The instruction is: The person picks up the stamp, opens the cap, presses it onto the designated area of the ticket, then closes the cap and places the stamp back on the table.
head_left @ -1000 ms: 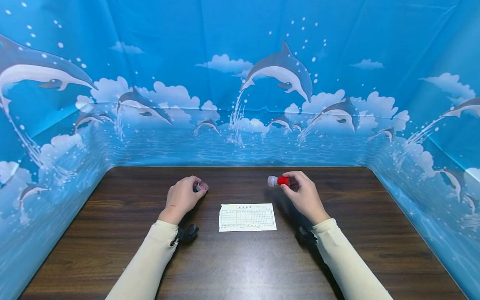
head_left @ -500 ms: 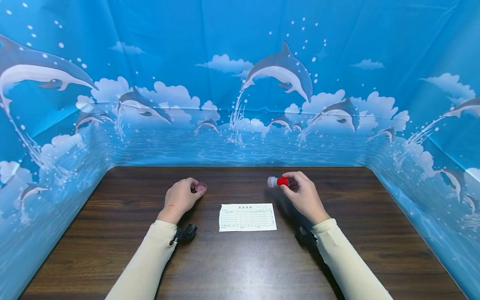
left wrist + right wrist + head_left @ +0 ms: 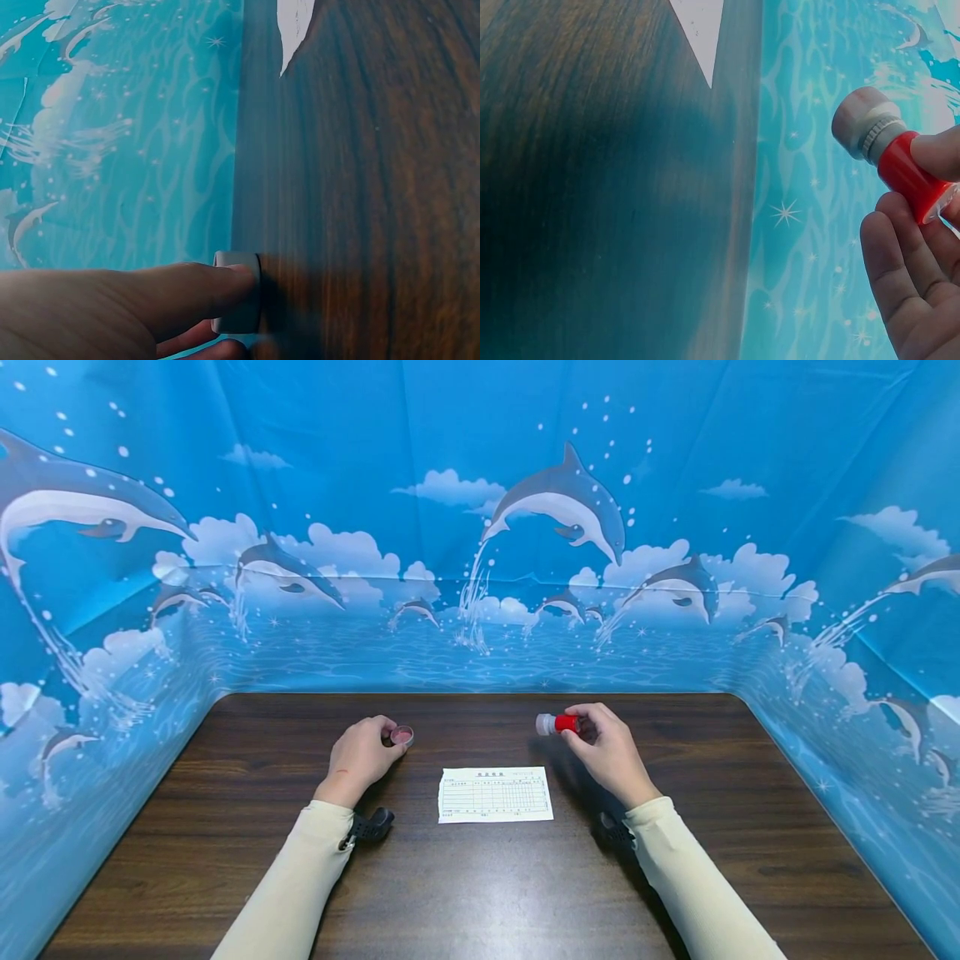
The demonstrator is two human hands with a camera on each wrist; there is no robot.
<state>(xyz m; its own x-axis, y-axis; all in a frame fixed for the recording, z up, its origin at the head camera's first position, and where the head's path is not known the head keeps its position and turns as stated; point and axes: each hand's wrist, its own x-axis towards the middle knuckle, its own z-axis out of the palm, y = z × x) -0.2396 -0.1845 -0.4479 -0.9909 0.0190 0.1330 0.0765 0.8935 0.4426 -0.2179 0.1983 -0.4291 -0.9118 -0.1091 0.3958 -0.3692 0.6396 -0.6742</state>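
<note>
In the head view my left hand (image 3: 358,758) pinches a small round clear cap (image 3: 402,736) between thumb and fingers, its pinkish hollow side facing up. From the left wrist the cap (image 3: 240,319) looks grey, with the thumb over part of it. On the other side my right hand (image 3: 611,760) grips a red stamp (image 3: 566,722) tilted on its side above the table. The right wrist view shows the red body of the stamp (image 3: 904,169) between thumb and fingers, its pale round head (image 3: 861,120) bare and pointing away from the palm.
Between the hands a printed paper form (image 3: 495,795) with a ruled grid lies flat on the dark wooden table (image 3: 480,877). A blue dolphin-print curtain (image 3: 480,643) rises along the table's back edge and both sides.
My left hand has turned the cap so its hollow side shows upward, shifting slightly left. The right hand and the stamp have stayed almost still.
</note>
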